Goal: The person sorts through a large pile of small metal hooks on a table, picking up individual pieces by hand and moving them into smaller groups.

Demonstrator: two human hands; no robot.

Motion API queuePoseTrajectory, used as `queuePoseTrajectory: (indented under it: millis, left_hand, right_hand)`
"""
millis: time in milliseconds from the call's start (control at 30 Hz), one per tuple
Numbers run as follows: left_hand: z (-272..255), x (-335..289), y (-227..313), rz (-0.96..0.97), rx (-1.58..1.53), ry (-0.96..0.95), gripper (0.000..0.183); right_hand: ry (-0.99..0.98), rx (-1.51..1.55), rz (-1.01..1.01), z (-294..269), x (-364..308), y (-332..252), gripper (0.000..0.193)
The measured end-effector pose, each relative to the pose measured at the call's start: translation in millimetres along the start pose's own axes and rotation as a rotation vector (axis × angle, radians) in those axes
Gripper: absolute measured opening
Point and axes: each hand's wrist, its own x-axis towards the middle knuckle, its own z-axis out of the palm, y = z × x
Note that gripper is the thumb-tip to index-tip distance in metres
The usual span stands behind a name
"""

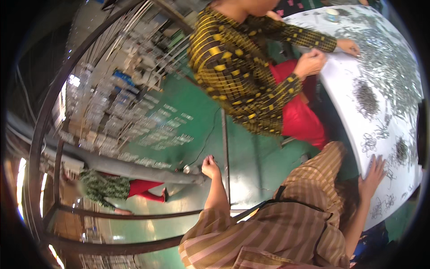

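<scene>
My left hand [210, 167] is raised over the green floor, away from the table, its fingers pinched together. Whatever is between them, if anything, is too small to make out. On the edge of the white table [344, 99], my right hand [372, 175] lies flat with its fingers spread. Close by it are a small pile of dark, thin wire-like pieces [400, 151] and a loose tangle of similar pieces [369, 142]. Farther up the table sits a larger dark heap [366, 98], beside a broad spread of shiny greyish small parts [394, 71].
A co-worker in a black-and-yellow top [237, 76] sits at the table, one hand among the shiny parts. A round tub [332, 15] stands at the far end. Metal bars [134, 216] and a grey pipe [130, 168] run at left. Another person [107, 188] is beyond them.
</scene>
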Motion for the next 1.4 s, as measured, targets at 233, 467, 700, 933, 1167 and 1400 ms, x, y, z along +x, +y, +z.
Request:
queuePoseTrajectory:
  millis: [233,467,700,933,1167,1400]
  left_hand:
    - [55,-104,81,0.38,-0.28,-0.674,0.009]
    - [62,-163,240,0.915,-0.625,-1.121,0.009]
    - [73,-224,311,1.107,-0.931,-1.369,0.014]
    - [56,-271,317,1.088,-0.966,-1.589,0.011]
    - [56,-288,309,1.117,-0.986,-1.697,0.009]
    - [58,-291,327,1.116,-1.039,-1.67,0.01]
  right_hand:
    - [-0.066,0.071,0.032,-17,3,-9,0.087]
    - [0.107,0.343,0.092,-43,11,-3,0.07]
    - [0.348,0.395,0.292,-29,85,12,0.024]
    - [0.206,0.055,-0.049,-5,126,24,0.013]
    - [0.195,-0.086,-0.171,-4,124,33,0.007]
    - [0.201,-0.162,-0.2,-1,127,28,0.007]
